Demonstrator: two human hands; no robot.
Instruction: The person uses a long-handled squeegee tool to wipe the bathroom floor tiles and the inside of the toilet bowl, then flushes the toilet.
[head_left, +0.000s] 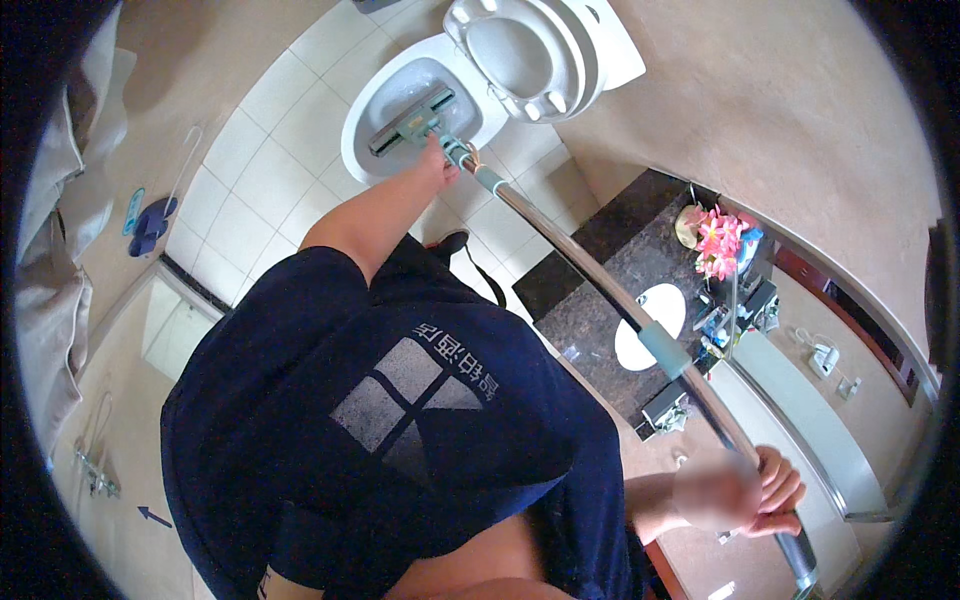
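Note:
A long mop with a metal pole (570, 247) and pale green plastic joints runs diagonally across the view. Its narrow rectangular head (412, 122) overlaps the open toilet bowl (352, 139); contact with the bowl is unclear. My left hand (439, 165) grips the mop where head and pole meet, with the fingers partly hidden. At the lower right, my right hand (772, 491) is closed round the pole beside its dark end grip (795, 551). A blurred patch covers part of that hand and wrist. The toilet seat (476, 56) and lid are raised.
A dark stone counter (600, 300) with a white basin (649, 326) lies right of my body, carrying pink flowers (720, 240) and small toiletries. Beyond it is a mirror (810, 420). Blue slippers (152, 225) are by the left wall, near a pale curtain (52, 300). Below is tiled floor (277, 165).

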